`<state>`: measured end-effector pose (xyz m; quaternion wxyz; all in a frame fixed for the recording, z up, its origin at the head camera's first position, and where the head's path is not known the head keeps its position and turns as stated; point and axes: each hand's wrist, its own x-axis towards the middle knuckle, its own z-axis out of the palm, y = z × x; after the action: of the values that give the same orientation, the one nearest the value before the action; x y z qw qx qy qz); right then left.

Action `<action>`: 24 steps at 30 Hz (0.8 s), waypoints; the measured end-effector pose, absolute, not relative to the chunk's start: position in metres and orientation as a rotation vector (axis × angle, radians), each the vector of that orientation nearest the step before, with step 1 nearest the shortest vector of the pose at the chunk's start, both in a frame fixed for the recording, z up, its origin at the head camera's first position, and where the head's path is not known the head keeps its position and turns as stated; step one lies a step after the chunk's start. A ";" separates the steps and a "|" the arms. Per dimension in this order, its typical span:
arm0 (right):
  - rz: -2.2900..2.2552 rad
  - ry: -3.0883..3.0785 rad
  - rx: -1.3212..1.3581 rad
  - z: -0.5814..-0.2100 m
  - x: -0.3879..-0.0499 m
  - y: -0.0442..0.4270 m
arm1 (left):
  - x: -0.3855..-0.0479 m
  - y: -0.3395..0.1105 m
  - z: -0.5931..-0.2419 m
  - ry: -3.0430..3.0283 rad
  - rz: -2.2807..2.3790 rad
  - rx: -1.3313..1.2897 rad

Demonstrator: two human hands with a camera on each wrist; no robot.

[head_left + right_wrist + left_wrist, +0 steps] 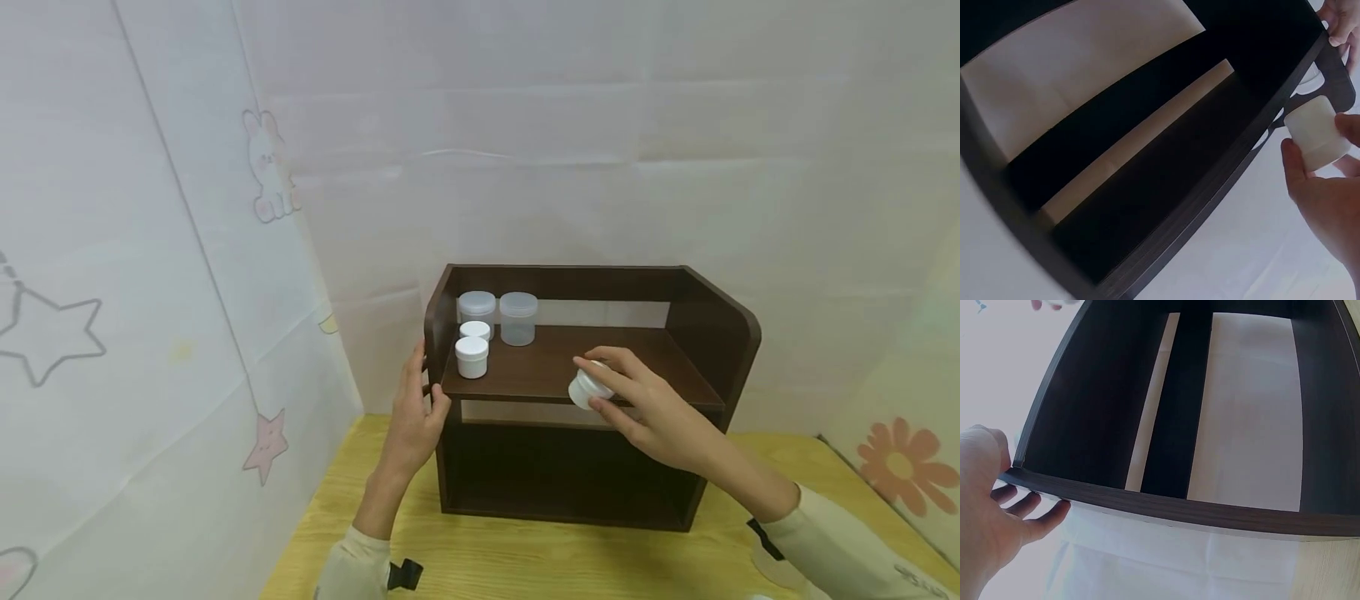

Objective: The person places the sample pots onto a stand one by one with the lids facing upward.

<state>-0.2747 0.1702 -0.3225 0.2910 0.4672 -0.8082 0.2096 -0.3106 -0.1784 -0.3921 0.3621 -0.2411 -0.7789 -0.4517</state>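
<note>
A dark brown two-tier shelf (pixel 570 467) stands on the table. My left hand (pixel 414 419) grips the front edge of its left side panel (pixel 1147 503); in the left wrist view the thumb and fingers lie on either side of the board. My right hand (pixel 660 417) pinches a small white jar (pixel 589 385) between thumb and fingers, tilted, in front of the upper tier. The right wrist view shows the same white jar (pixel 1315 132) close up, apart from the shelf. At the upper tier's left end stand two white jars (pixel 472 358), one behind the other.
Behind the white jars, two larger translucent jars (pixel 518 320) stand side by side at the back of the upper tier. The yellow wood-grain table (pixel 525 562) extends in front of the shelf. Light sheeting (pixel 562 167) hangs behind and at the sides.
</note>
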 end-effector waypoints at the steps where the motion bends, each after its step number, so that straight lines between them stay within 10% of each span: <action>1: 0.548 -2.148 1.237 -0.320 -0.279 0.167 | -0.311 -0.178 -0.392 -2.009 -1.170 -0.621; 24: 0.762 -2.443 0.816 -0.286 -0.358 0.072 | -0.311 -0.180 -0.391 -1.998 -1.190 -0.621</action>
<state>-0.3580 0.0716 -0.2864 0.2256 0.2961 -0.8860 0.2764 -0.3108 -0.1796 -0.3912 0.3594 -0.2407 -0.7746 -0.4613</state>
